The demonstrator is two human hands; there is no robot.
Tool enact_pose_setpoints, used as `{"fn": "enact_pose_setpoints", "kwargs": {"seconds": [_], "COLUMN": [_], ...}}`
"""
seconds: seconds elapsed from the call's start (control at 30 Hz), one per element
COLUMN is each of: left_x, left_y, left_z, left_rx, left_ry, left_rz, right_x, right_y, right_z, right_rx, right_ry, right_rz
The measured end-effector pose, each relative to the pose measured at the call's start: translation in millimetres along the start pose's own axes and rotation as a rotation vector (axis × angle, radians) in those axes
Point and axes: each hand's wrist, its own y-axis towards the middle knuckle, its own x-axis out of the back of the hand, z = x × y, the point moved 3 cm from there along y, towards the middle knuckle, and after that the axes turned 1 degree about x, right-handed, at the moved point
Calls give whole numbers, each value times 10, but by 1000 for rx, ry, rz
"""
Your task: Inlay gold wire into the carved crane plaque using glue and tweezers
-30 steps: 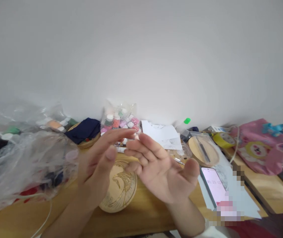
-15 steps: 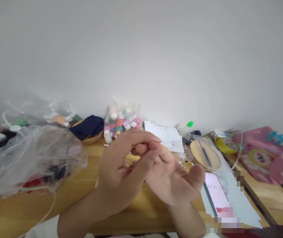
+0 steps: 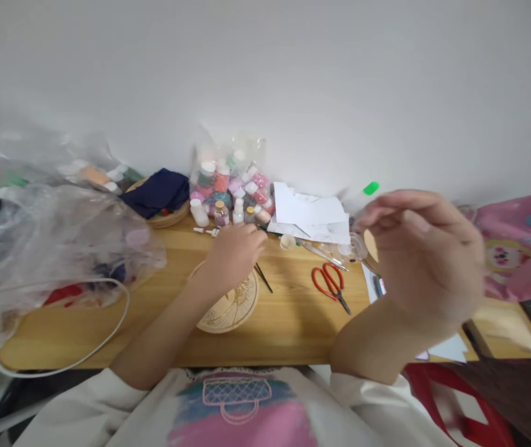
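My left hand (image 3: 235, 256) is over the upper part of a round wooden disc (image 3: 228, 316) with carved lines; its fingers point to the right, and what they hold, if anything, is hidden. My right hand (image 3: 426, 254) is raised at the right with its fingers curled; no object shows in it, though its palm side is partly hidden. Near the disc lies a dark thin stick (image 3: 264, 278). Red-handled scissors (image 3: 330, 285) rest on the wooden table (image 3: 288, 341) between the hands.
Small bottles (image 3: 221, 214) stand before a bag of colored jars (image 3: 232, 177). White papers (image 3: 312, 214) lie at the back. A clear plastic bag (image 3: 64, 242) and a white cable (image 3: 123, 310) are at left; a pink bag (image 3: 517, 254) is at right.
My hands have come apart, the left going down to the disc and the right moving right. The view has tilted down, showing the scissors, disc and shirt.
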Motion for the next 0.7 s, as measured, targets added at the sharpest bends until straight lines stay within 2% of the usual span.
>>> {"fn": "enact_pose_setpoints", "kwargs": {"seconds": [0.07, 0.13, 0.3, 0.7], "left_x": [-204, -342, -490, -578], "left_y": [-21, -45, -61, -56], "left_z": [-19, -81, -270, -534], "left_rx": [-83, -160, -251, -83], "left_ry": [41, 31, 27, 150], "left_rz": [111, 156, 240, 263], "right_x": [35, 47, 52, 85], "right_y": [-22, -38, -49, -51], "right_z": [74, 122, 151, 213], "right_rx": [50, 71, 91, 106], "right_ry": [-17, -16, -25, 7], "right_rz": [-8, -17, -46, -48]}}
